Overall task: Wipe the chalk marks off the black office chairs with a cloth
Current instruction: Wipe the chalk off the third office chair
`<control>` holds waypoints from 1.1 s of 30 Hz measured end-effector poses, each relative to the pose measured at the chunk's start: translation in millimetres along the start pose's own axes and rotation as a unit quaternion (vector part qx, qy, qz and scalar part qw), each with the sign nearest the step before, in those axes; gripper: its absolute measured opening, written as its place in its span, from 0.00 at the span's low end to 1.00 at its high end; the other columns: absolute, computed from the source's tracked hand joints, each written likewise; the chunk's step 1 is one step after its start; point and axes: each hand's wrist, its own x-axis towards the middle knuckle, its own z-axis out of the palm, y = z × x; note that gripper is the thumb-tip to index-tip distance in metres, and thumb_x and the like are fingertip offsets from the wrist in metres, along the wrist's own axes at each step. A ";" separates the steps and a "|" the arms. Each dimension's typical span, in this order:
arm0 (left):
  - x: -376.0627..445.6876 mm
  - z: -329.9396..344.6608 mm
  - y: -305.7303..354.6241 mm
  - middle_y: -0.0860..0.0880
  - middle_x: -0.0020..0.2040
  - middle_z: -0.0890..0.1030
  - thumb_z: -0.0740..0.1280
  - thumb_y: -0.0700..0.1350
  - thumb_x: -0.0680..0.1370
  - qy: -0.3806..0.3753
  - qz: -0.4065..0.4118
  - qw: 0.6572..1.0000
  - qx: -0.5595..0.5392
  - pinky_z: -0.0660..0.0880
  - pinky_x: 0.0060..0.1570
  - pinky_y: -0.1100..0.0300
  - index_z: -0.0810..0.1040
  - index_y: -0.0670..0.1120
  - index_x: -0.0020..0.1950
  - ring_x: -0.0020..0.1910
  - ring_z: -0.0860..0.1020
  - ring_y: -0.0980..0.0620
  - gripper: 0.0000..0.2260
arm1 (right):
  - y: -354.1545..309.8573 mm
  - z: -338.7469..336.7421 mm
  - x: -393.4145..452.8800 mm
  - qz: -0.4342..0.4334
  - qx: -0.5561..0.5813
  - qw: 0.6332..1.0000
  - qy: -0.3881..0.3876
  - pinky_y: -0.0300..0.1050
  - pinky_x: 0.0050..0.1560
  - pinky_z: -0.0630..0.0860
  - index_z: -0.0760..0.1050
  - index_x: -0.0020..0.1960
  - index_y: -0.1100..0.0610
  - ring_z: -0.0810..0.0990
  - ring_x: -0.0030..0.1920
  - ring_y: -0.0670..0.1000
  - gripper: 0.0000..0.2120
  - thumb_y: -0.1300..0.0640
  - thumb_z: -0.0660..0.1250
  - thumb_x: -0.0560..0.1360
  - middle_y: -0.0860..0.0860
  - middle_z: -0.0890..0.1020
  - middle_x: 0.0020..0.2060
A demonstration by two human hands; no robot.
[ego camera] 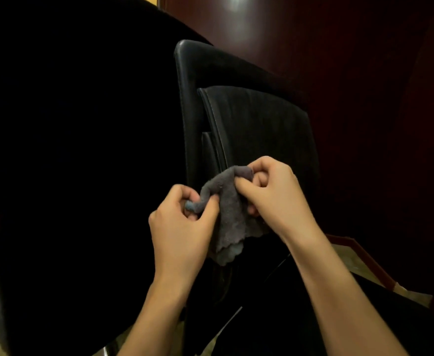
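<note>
A grey cloth [230, 217] hangs between both my hands in the middle of the view. My left hand [182, 227] pinches a rolled edge of it between thumb and fingers. My right hand [272, 194] grips the cloth's upper part with curled fingers. Behind the hands stands a black office chair [257, 124] with a stitched leather back. A second black chair back [77, 163] fills the left half of the view, very dark. No chalk marks show in this dim light.
A dark red-brown wooden wall [365, 73] runs behind and to the right of the chairs. Pale floor [360, 263] shows at the lower right beside a wooden skirting, and a strip shows at the far left.
</note>
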 end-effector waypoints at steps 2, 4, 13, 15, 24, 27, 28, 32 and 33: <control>6.5 2.2 4.9 0.51 0.25 0.74 0.75 0.50 0.71 0.003 0.009 1.000 -0.003 0.71 0.27 0.55 0.71 0.50 0.36 0.27 0.78 0.47 0.13 | -6.7 -1.8 12.4 -0.017 -0.023 0.999 0.013 0.39 0.29 0.71 0.77 0.43 0.56 0.77 0.23 0.45 0.05 0.61 0.73 0.73 0.48 0.76 0.24; 24.3 6.2 15.6 0.52 0.26 0.73 0.75 0.50 0.72 0.024 0.033 0.999 -0.016 0.70 0.28 0.58 0.71 0.50 0.36 0.26 0.76 0.50 0.14 | -21.5 -0.3 38.8 -0.042 -0.043 0.997 0.047 0.40 0.30 0.71 0.76 0.41 0.54 0.78 0.24 0.46 0.06 0.60 0.73 0.71 0.47 0.77 0.25; 59.6 0.6 21.6 0.54 0.27 0.75 0.74 0.51 0.72 0.026 0.016 0.999 0.025 0.68 0.32 0.58 0.72 0.48 0.36 0.27 0.71 0.60 0.14 | -29.2 13.2 66.0 -0.059 -0.030 0.996 0.052 0.44 0.30 0.72 0.75 0.39 0.54 0.73 0.24 0.44 0.07 0.60 0.72 0.71 0.46 0.74 0.24; 41.2 -3.6 12.0 0.54 0.25 0.73 0.75 0.50 0.71 -0.001 0.009 0.999 0.031 0.65 0.29 0.60 0.72 0.48 0.35 0.24 0.67 0.61 0.13 | -16.0 8.2 41.3 -0.044 -0.023 0.998 0.030 0.40 0.27 0.70 0.75 0.39 0.54 0.73 0.24 0.44 0.07 0.61 0.72 0.72 0.48 0.74 0.25; 64.7 0.9 37.9 0.55 0.25 0.71 0.75 0.51 0.72 0.036 0.053 0.998 0.006 0.65 0.31 0.61 0.72 0.48 0.35 0.25 0.69 0.61 0.14 | -44.8 1.2 76.5 -0.076 -0.073 0.993 0.051 0.46 0.34 0.77 0.76 0.40 0.53 0.80 0.25 0.47 0.06 0.57 0.73 0.71 0.47 0.78 0.25; 85.9 3.4 49.5 0.55 0.28 0.73 0.74 0.52 0.73 0.051 0.049 0.997 0.017 0.67 0.35 0.59 0.70 0.49 0.35 0.28 0.70 0.60 0.15 | -56.6 9.7 102.6 -0.078 -0.070 0.994 0.039 0.47 0.35 0.75 0.74 0.38 0.51 0.76 0.25 0.44 0.08 0.56 0.72 0.71 0.43 0.75 0.21; 86.0 3.7 48.1 0.55 0.28 0.74 0.74 0.51 0.73 0.045 0.040 0.998 0.026 0.67 0.35 0.59 0.71 0.49 0.35 0.29 0.71 0.59 0.14 | -53.9 11.6 101.7 -0.074 -0.068 0.994 0.034 0.45 0.34 0.71 0.74 0.38 0.52 0.73 0.25 0.42 0.07 0.56 0.72 0.72 0.42 0.73 0.20; 56.0 -1.1 23.9 0.53 0.26 0.73 0.74 0.48 0.71 0.001 0.000 0.999 0.038 0.65 0.29 0.62 0.72 0.47 0.35 0.26 0.70 0.61 0.13 | -19.7 12.2 60.7 -0.062 -0.027 0.997 0.033 0.41 0.32 0.66 0.76 0.42 0.58 0.69 0.28 0.41 0.05 0.60 0.71 0.72 0.45 0.73 0.24; 42.8 -2.9 15.0 0.53 0.25 0.73 0.74 0.48 0.71 -0.012 -0.008 0.999 0.040 0.64 0.27 0.64 0.72 0.47 0.34 0.25 0.70 0.61 0.13 | -8.8 11.9 44.6 -0.056 -0.011 0.998 0.035 0.41 0.32 0.66 0.75 0.41 0.58 0.69 0.29 0.42 0.05 0.61 0.72 0.72 0.47 0.73 0.26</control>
